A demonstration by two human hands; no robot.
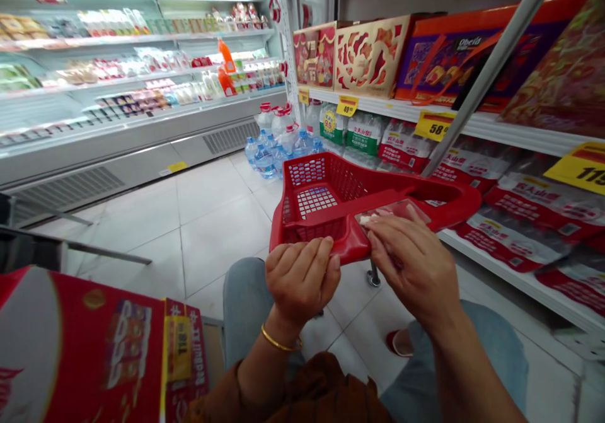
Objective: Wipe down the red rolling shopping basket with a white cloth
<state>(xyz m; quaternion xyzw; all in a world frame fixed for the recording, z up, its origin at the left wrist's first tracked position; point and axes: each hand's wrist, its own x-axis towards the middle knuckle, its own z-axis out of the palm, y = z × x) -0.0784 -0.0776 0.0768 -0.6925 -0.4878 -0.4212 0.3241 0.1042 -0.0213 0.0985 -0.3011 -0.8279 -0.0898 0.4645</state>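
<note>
A red plastic shopping basket [352, 246] with grid-patterned walls is right in front of me, above the tiled floor. My left hand [302, 275] has its fingers curled over the near edge of the basket. Over the basket's flat panel on the near right side is my right hand [416, 259], with bent fingers pressed down. A small crumpled white piece [368, 219], like a tissue or wipe, shows at its fingertips. The rest of the white piece and part of the panel are hidden under the right hand.
A shelf on the right carries gift boxes [371, 54] and packs of bottled water [520, 199]. Water bottles [267, 158] stand on the floor beyond the basket. A lit fridge case [137, 130] runs along the left. Red cartons [94, 347] are at the near left.
</note>
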